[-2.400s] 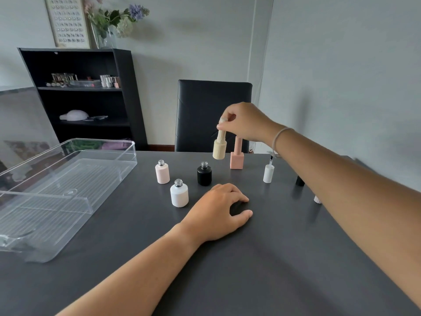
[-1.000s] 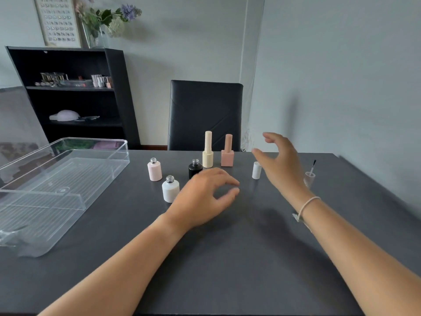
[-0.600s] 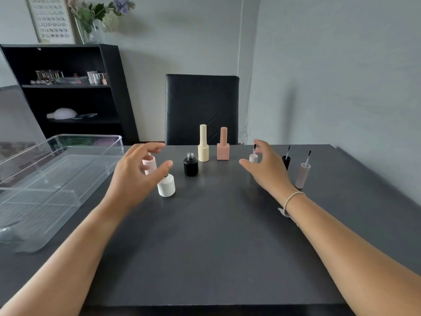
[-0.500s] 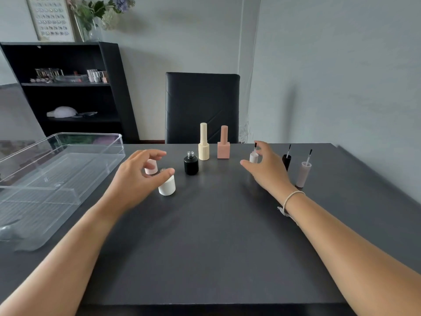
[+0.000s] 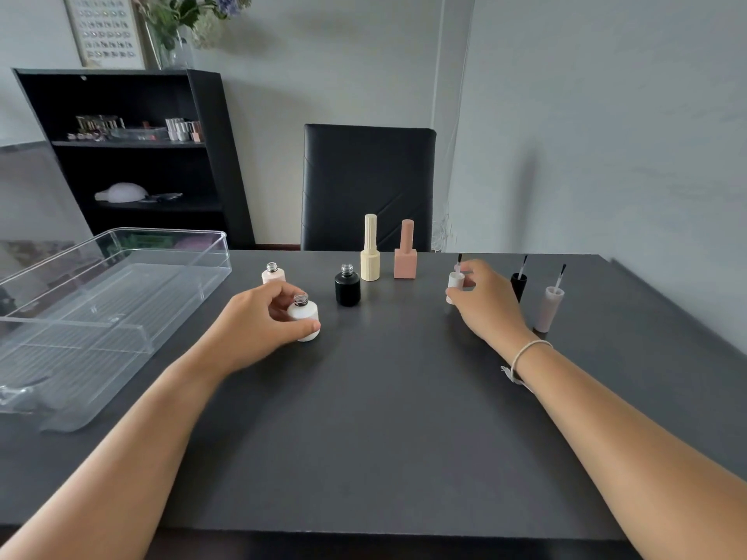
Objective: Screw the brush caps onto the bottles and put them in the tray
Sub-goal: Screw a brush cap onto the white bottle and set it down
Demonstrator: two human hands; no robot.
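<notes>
My left hand (image 5: 258, 321) wraps around the uncapped white bottle (image 5: 304, 313) standing on the dark table (image 5: 384, 418). My right hand (image 5: 485, 305) pinches the white brush cap (image 5: 455, 281), which stands brush-up. An uncapped pink bottle (image 5: 273, 273) and an uncapped black bottle (image 5: 347, 286) stand behind. A capped cream bottle (image 5: 370, 252) and a capped peach bottle (image 5: 405, 256) stand at the back. A black brush cap (image 5: 518, 282) and a grey-pink brush cap (image 5: 549, 305) stand to the right. The clear tray (image 5: 105, 301) lies at the left, with nothing in it.
A black chair (image 5: 368, 183) stands behind the table's far edge. A black shelf (image 5: 133, 155) with small items is at the back left, with a vase of flowers (image 5: 182, 30) on top. A grey wall runs along the right.
My left hand has dropped onto the white bottle and closed around it. My right hand has closed its fingers on the white brush cap. Earlier, the cream bottle was set down beside the peach one.
</notes>
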